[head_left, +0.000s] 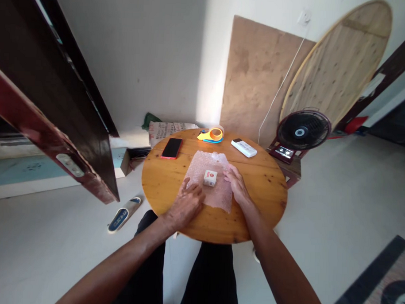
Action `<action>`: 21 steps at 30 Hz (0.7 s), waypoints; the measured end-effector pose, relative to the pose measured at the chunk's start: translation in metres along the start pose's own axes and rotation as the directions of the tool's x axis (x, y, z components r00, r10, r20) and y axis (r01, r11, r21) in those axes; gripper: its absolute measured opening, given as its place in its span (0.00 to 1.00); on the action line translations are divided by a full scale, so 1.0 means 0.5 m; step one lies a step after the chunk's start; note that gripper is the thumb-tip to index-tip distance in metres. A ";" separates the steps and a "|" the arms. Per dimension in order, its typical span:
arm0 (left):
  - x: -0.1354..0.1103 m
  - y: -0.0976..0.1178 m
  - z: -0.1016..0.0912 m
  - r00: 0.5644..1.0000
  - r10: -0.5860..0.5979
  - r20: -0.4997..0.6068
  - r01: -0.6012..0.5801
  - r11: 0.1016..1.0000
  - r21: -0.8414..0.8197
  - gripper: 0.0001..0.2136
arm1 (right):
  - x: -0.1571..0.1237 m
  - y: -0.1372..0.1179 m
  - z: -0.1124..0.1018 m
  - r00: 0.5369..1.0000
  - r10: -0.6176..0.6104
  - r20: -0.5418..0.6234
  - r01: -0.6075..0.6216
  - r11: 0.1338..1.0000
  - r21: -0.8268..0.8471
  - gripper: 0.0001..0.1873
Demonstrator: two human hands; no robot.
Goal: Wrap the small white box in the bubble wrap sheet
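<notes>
A sheet of bubble wrap (197, 166) lies spread on the round wooden table (264, 194). On its middle sits a small white box (210, 178) with red print on top. My left hand (187, 204) is at the sheet's lower left edge, its fingers bent and closed on the wrap, just left of the box. At the right edge, my right hand (237, 184) pinches the wrap between thumb and fingers. Neither hand touches the box. The wrap's lower left corner is hidden under my left hand.
Toward the table's far side are a phone (172, 148) with a red edge, a yellow tape dispenser (212, 134) and a white remote-like device (244, 147). A black fan (303, 132) stands beyond the table's right side. A slipper (124, 215) lies on the floor at left.
</notes>
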State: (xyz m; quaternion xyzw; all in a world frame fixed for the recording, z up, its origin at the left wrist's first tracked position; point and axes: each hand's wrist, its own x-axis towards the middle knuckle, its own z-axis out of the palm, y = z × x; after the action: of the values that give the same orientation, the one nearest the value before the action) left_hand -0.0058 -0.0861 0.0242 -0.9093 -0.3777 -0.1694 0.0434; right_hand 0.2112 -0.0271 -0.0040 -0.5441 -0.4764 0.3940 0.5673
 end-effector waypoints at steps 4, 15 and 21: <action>0.009 -0.002 -0.002 0.996 -0.066 -0.051 0.063 0.996 -0.067 0.07 | 0.003 0.000 -0.001 0.999 0.039 -0.026 -0.038 0.998 0.046 0.23; 0.157 -0.053 -0.020 0.934 -0.357 -0.019 0.335 0.893 -0.301 0.06 | -0.019 -0.044 -0.004 0.995 -0.068 0.073 0.061 0.993 0.097 0.28; 0.171 -0.071 0.026 0.859 -0.503 0.100 0.444 0.631 -0.636 0.06 | -0.025 -0.053 0.007 0.994 0.061 0.089 -0.056 0.997 -0.049 0.28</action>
State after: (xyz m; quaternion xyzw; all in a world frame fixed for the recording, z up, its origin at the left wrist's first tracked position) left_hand 0.0291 -0.0008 0.0395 -0.7286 -0.5198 -0.3318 -0.2980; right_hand 0.2032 -0.0409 0.0208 -0.5526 -0.4944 0.4233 0.5206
